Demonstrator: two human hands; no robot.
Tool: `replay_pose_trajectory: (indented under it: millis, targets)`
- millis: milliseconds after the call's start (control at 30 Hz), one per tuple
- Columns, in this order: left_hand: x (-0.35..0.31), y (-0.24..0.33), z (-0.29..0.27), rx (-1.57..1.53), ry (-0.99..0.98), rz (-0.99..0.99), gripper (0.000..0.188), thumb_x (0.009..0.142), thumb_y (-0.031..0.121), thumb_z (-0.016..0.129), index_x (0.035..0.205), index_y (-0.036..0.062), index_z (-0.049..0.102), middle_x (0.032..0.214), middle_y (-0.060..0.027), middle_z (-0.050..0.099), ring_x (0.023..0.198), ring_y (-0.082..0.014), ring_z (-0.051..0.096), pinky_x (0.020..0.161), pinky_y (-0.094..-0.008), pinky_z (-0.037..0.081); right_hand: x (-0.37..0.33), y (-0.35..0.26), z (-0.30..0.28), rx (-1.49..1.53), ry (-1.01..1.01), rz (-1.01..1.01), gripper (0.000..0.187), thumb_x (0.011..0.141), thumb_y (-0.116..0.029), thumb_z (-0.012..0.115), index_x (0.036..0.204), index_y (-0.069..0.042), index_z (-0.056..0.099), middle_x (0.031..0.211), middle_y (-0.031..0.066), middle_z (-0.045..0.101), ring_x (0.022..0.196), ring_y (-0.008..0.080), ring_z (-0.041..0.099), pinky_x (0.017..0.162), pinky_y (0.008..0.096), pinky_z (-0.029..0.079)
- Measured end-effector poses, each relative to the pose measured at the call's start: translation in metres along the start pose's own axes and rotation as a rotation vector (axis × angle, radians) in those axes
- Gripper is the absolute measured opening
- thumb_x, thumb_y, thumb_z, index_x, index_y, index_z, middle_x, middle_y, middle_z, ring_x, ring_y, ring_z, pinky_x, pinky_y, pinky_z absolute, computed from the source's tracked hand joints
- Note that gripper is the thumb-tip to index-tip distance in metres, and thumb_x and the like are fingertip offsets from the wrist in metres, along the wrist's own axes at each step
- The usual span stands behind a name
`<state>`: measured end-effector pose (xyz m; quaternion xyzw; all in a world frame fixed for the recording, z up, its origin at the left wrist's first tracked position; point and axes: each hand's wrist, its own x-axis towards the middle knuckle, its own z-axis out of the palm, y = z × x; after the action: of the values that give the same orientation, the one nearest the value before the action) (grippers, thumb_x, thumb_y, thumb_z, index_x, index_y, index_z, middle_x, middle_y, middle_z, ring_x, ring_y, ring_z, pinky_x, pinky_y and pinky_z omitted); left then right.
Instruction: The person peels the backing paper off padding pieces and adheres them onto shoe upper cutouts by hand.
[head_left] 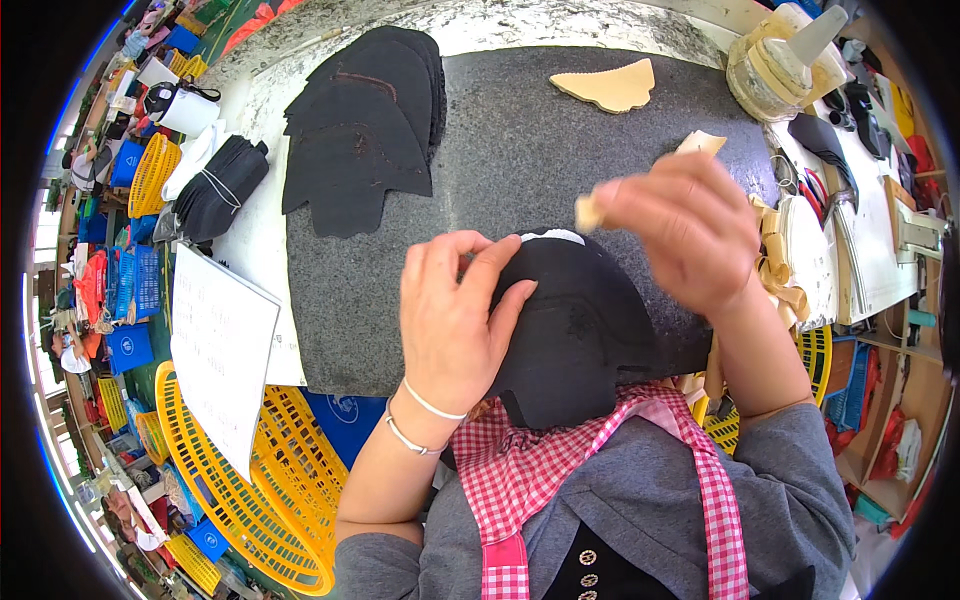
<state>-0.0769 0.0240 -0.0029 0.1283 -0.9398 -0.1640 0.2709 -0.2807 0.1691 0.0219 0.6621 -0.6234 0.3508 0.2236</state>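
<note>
In front of me a black cut sheet piece (565, 330), rounded at the far end and tabbed at the near end, overhangs the near edge of the dark work slab. A white strip (553, 237) runs along its far edge; whether it is tape or glue I cannot tell. My left hand (448, 310) grips this piece at its far left edge, with thumb and fingers pressed onto it. Just beyond the far right edge, my right hand (690, 235), slightly blurred, pinches a small cream-coloured piece (588, 211).
Several matching black pieces (365, 130) are piled at the far left. A cream cut piece (610, 86) and a glue pot (775, 65) lie beyond. At left are a tied black bundle (222, 190), a paper sheet (222, 345) and a yellow basket (235, 500).
</note>
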Motion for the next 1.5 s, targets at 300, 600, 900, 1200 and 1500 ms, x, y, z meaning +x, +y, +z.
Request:
replay_pose_trajectory:
  millis: [300,600,900,1200,1500]
  targets:
    - [0.007,0.017,-0.021,-1.032,-0.191,-0.497,0.014,0.1,0.005,0.063,0.112,-0.0016,0.069,0.093,-0.0062,0.076,0.075,-0.0094,0.073,0.061,-0.0211,0.056,0.016,-0.027,0.019,0.215,0.052,-0.172,0.037,0.06,-0.009,0.071,0.095,0.003,0.073,0.101,0.0131,0.071,0.08,0.0248,0.067,0.066,0.0343,0.058]
    - [0.01,0.018,-0.022,-0.615,-0.181,-0.167,0.027,0.093,-0.006,0.06,0.119,-0.0023,0.063,0.098,-0.0157,0.073,0.083,-0.0262,0.076,0.067,-0.0302,0.062,0.014,-0.04,0.015,0.155,-0.104,-0.066,0.026,0.067,-0.006,0.072,0.09,0.004,0.065,0.095,0.0133,0.069,0.081,0.0278,0.07,0.066,0.035,0.06]
    - [0.019,0.006,-0.018,-0.717,-0.123,-0.032,0.015,0.092,-0.004,0.067,0.105,-0.0018,0.062,0.106,-0.0104,0.059,0.083,-0.0175,0.064,0.07,-0.0291,0.054,0.012,-0.044,0.016,0.354,-0.08,0.168,0.023,0.075,0.007,0.072,0.096,0.002,0.063,0.096,0.0134,0.069,0.081,0.0291,0.069,0.068,0.0352,0.058]
    - [0.015,-0.009,-0.007,-1.57,-0.158,-0.34,0.014,0.098,0.006,0.064,0.088,0.0011,0.055,0.114,-0.0172,0.066,0.096,-0.0185,0.068,0.074,-0.0261,0.057,0.005,-0.039,0.014,1.215,0.078,0.941,0.015,0.108,-0.013,0.046,0.113,-0.001,0.053,0.12,0.0184,0.066,0.106,0.0304,0.068,0.094,0.0398,0.055]
    - [0.013,-0.025,0.005,-1.856,-0.031,-0.496,0.013,0.097,-0.001,0.051,0.084,0.0011,0.05,0.119,-0.0253,0.065,0.11,-0.0408,0.07,0.082,-0.0346,0.067,-0.035,0.018,0.003,1.973,0.51,1.047,0.036,0.109,-0.023,0.036,0.126,0.003,0.055,0.138,0.0201,0.06,0.129,0.0317,0.058,0.105,0.0512,0.05]
